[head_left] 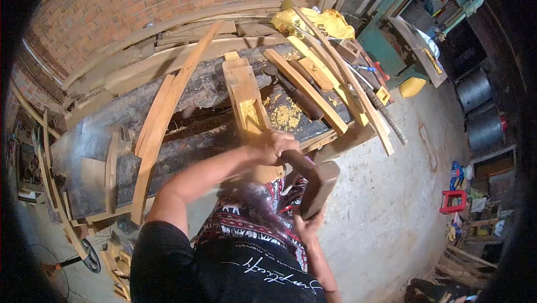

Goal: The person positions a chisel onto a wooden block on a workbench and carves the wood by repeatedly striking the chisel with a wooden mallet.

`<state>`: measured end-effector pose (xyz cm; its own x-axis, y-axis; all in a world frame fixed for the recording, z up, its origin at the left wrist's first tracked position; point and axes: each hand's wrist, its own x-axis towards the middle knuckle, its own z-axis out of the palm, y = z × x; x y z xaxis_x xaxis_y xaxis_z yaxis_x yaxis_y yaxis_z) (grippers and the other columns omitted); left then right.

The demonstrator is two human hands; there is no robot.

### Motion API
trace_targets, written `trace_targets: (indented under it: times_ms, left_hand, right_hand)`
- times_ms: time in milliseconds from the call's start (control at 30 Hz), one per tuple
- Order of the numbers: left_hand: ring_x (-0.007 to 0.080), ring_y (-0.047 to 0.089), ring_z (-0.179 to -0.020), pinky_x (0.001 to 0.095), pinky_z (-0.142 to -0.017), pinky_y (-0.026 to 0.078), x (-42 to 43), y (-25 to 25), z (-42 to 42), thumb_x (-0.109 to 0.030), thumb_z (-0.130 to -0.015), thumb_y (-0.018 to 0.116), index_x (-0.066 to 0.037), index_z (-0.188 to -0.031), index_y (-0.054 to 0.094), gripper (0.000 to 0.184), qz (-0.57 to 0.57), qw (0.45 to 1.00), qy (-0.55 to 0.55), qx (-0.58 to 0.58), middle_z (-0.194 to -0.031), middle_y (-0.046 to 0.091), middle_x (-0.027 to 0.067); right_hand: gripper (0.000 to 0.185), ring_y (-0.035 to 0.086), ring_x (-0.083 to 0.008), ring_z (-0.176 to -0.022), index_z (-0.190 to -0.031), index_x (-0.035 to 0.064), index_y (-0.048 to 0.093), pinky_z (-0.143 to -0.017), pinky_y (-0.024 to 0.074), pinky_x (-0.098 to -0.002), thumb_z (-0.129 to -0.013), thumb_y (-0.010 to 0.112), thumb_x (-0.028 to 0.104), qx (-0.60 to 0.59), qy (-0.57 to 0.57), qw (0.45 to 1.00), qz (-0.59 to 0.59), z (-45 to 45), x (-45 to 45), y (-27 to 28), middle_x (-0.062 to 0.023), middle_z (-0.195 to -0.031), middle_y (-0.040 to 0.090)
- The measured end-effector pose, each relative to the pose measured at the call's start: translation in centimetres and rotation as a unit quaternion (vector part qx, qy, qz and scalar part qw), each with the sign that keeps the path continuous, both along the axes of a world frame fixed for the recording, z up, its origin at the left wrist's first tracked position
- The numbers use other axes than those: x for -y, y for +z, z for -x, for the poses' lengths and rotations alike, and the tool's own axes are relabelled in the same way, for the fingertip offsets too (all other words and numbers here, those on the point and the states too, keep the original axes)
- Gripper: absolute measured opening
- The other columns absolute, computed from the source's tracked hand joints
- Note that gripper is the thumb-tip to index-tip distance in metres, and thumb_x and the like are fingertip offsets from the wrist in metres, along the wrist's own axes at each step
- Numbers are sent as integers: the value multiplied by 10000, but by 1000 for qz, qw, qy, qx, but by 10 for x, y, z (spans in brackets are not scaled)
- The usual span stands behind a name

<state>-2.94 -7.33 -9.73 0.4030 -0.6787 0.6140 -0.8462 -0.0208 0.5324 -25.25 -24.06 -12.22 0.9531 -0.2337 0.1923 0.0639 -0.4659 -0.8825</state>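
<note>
A dark brown wooden mallet [320,188] is held between my two hands in front of my legs. My left hand [273,146] is closed around the end of its handle. Fingers of my right hand [309,226] grip the lower end of its block-like head, which partly hides them. Just beyond my left hand, a squared timber [239,74] points away from me across the bench. Yellow shavings [249,114] lie in a recess along it, and my left forearm covers part of its near end.
A rough log bench [207,88] carries long boards [178,107] on the left and more strips [306,91] on the right. A dark rod-shaped tool [299,97] lies beside loose shavings [285,116]. A green machine [386,46], yellow sack [335,23] and red stool [453,201] stand farther off.
</note>
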Motion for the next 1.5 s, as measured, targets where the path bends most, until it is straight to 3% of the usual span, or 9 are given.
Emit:
trace_targets:
  times_ms: [100,200,300,400,500,900,967,1133,1500]
  left_hand:
    - [295,570,-662,393,-562,447,2,-7,-8,-227,-716,656,-84,-780,535,198,-23,999,-16,-46,-667,481,83]
    - [293,585,-637,404,-561,444,-1,7,-4,-159,-744,641,-76,-746,526,141,0,999,-1,-35,-641,489,83]
    - [279,637,-692,391,-609,494,5,-18,-11,-110,-746,627,-163,-905,631,167,-5,998,16,-57,-734,600,91]
    - [261,636,-759,379,-657,488,33,-47,-30,-178,-680,695,-134,-948,635,278,61,997,-38,-20,-781,616,125]
    - [285,625,-665,404,-570,471,35,-46,-26,-185,-646,661,-110,-739,521,185,22,997,76,21,-694,585,99]
    - [349,558,-770,406,-671,425,-28,33,43,-288,-710,630,-24,-841,520,315,183,948,225,-134,-756,528,135]
    - [325,554,-750,398,-656,413,-33,39,47,-277,-713,619,-20,-831,523,298,212,941,234,-119,-754,525,120]
    - [95,451,-678,284,-621,388,-21,36,36,-104,-743,708,-45,-796,489,233,276,898,296,-174,-679,453,38]
    - [113,503,-676,295,-632,418,-21,38,31,-91,-726,729,-36,-796,509,237,255,891,340,-161,-700,507,47]
  right_hand:
    - [489,559,-203,-828,-1133,6,442,-813,454,-358,-723,708,27,-13,-138,966,-218,3,-12,43,-93,-930,569]
    - [488,570,-181,-631,-1154,0,340,-724,478,-314,-806,650,145,186,-34,982,-3,11,11,53,-69,-755,550]
    - [526,584,-212,-671,-1174,-19,350,-788,461,-360,-842,632,277,253,90,959,-92,4,12,32,-95,-802,592]
    - [626,558,-283,-979,-1261,-63,369,-906,436,-398,-805,676,235,6,-122,990,67,15,22,-57,-194,-1086,569]
    - [723,557,-296,-1051,-1272,-74,428,-903,444,-410,-750,751,309,57,-94,993,-41,-6,42,-75,-206,-1180,567]
    - [820,311,-440,-1310,-1460,201,272,-1108,236,-463,-802,694,447,141,-22,919,367,-55,37,2,-335,-1435,227]
    - [991,344,-392,-1295,-1433,-27,229,-1063,301,-457,-749,740,478,-19,161,979,122,-77,70,-71,-328,-1404,293]
    - [986,372,-369,-1272,-1435,-45,203,-1040,335,-422,-760,745,429,-206,122,970,-39,-70,41,-21,-323,-1408,295]
    - [720,503,-236,-1084,-1382,-13,316,-955,382,-357,-821,696,228,-247,199,888,-332,-53,74,-58,-186,-1236,493]
